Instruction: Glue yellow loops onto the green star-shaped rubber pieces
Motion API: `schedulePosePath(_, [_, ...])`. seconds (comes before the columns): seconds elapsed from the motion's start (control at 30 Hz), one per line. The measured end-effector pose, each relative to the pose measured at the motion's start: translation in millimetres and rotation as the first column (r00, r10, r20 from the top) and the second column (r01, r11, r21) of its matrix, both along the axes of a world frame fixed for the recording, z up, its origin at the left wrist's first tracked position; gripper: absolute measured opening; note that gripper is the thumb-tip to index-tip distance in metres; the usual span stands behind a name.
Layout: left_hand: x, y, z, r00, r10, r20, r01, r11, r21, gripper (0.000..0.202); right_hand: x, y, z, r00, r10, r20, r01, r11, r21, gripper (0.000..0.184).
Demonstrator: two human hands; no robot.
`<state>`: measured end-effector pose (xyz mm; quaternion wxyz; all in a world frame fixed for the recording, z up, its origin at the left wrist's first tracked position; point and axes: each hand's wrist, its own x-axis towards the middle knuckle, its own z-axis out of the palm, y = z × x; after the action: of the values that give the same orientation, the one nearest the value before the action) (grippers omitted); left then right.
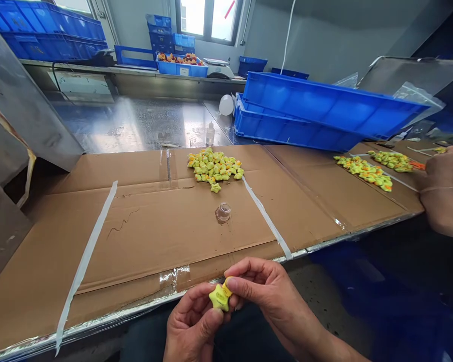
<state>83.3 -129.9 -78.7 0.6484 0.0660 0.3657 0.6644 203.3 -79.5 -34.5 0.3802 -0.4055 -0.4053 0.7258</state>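
Low in the head view, just off the table's near edge, my left hand [191, 324] pinches a small yellow-green star-shaped toy piece [219, 297] between thumb and fingers. My right hand [262, 289] closes its fingertips on the same piece from the right, touching a small orange-yellow part on it. A pile of several similar yellow-green pieces [215, 167] lies on the cardboard sheet [143, 226] beyond my hands. A small clear plastic cap [223, 212] stands between the pile and my hands.
Another person's hand [445, 188] works at the right beside two more piles of pieces [364, 172]. Stacked blue crates [317, 108] stand behind. A small bottle [210, 133], a white cup and a scale sit on the steel table farther back.
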Motion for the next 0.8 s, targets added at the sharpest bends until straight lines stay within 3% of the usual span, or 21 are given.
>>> schedulePosePath(0.37, [1.9, -2.4, 8.6, 1.0, -0.005, 0.019, 0.006, 1.0, -0.018, 0.035, 1.2, 2.2, -3.0, 1.0, 0.021, -0.021, -0.021, 1.0, -0.013, 0.019])
schedulePosePath(0.53, [2.2, -2.8, 10.8, 1.0, 0.01, -0.009, -0.009, 0.999, 0.041, 0.031, 3.7, 1.3, -1.1, 1.0, 0.019, -0.002, -0.019, 1.0, -0.002, 0.019])
schedulePosePath(0.67, [4.5, -3.9, 4.1, 0.992, 0.087, -0.094, -0.08, 0.994, 0.081, 0.03, 4.0, -0.9, 2.0, 1.0, 0.009, 0.007, -0.009, 1.0, 0.017, 0.018])
schedulePosePath(0.8, [8.9, -8.4, -4.5, 0.926, 0.202, -0.319, -0.184, 0.979, 0.085, 0.028, 0.6, -3.3, 1.5, 0.997, 0.063, -0.035, -0.063, 0.998, 0.022, 0.018])
